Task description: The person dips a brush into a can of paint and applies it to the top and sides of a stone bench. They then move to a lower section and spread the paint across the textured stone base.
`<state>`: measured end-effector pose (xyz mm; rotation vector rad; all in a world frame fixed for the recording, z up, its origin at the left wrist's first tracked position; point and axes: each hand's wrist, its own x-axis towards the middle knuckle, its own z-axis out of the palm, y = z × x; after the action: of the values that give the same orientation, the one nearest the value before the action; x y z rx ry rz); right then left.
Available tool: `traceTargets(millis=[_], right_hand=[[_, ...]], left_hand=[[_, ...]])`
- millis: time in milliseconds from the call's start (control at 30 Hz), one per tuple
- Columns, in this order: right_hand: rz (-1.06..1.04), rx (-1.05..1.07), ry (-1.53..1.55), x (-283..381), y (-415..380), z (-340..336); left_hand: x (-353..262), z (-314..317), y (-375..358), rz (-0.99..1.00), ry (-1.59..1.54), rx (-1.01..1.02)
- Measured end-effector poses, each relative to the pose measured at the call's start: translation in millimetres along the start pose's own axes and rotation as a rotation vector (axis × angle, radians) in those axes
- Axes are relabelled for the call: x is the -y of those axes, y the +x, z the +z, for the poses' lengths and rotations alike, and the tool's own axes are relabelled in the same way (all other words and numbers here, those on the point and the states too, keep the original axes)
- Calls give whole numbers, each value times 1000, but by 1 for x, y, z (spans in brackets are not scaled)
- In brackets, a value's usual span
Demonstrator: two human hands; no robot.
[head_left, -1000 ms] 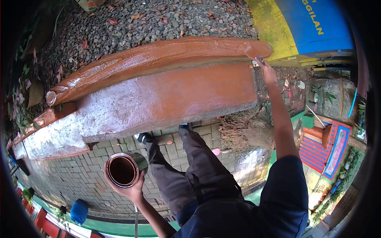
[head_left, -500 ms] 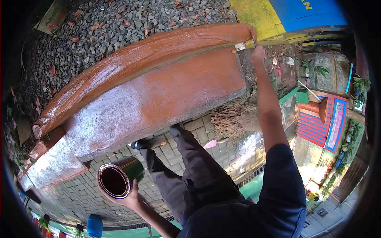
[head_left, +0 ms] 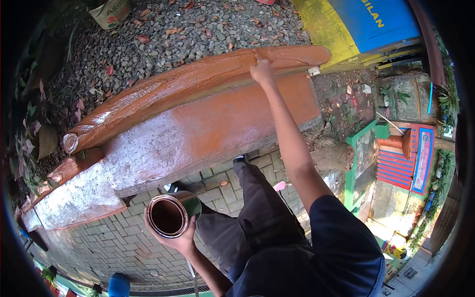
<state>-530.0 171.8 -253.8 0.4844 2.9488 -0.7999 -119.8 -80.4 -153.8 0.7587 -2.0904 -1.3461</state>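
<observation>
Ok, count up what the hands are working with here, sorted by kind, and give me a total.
Paint cans: 1, the open paint can held in the left hand
Log-shaped rails: 1, the orange log rail under the right hand
Bench slabs: 1, the bench slab
Total: 3

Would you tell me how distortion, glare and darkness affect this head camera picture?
Head view: fisheye bends the painted bench into a curve, black vignette fills the corners; wet paint glares near the log rail; right hand and paint can in the left hand are sharp.
</observation>
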Motion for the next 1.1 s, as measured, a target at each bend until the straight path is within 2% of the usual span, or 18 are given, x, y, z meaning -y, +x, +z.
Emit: traceTargets(millis=[100, 133, 233, 300, 367, 433, 500, 567, 633, 700, 733, 767, 833, 967, 1033, 1100], right_hand=[[-70, 97, -59, 73, -57, 59], [-78, 121, -43, 98, -79, 81], [-126, 236, 15, 187, -145, 130], [-94, 224, -5, 242, -191, 163], [-180, 307, -74, 300, -244, 190], [-326, 523, -66, 358, -296, 217], [-351, 564, 72, 409, -348, 247], [-436, 534, 10, 448, -385, 274], [-432, 562, 96, 476, -410, 284], [-555, 686, 67, 492, -426, 289], [-632, 738, -82, 496, -437, 291], [-695, 652, -193, 489, -446, 304], [-750, 627, -284, 479, -447, 306], [-1188, 227, -672, 407, -410, 292], [-1271, 140, -788, 378, -379, 273], [-1272, 151, -882, 357, -349, 242]], left_hand=[[6, -53, 17, -97, -49, -15], [6, -75, 26, -68, 27, 11], [7, -138, 51, -135, -128, 15], [13, -181, 66, -143, -182, 19], [26, -221, 80, -105, -173, 5], [37, -256, 94, -116, -152, -24], [45, -285, 105, -125, -136, -87], [51, -310, 115, -135, -113, -140], [58, -332, 124, -132, -84, -189], [66, -347, 128, -152, -75, -227], [72, -354, 130, -153, -70, -225], [77, -359, 133, -153, -66, -221], [80, -368, 138, -184, -71, -229], [90, -378, 145, -170, -69, -271], [94, -379, 146, -165, -63, -260], [98, -379, 145, -170, -73, -249]])
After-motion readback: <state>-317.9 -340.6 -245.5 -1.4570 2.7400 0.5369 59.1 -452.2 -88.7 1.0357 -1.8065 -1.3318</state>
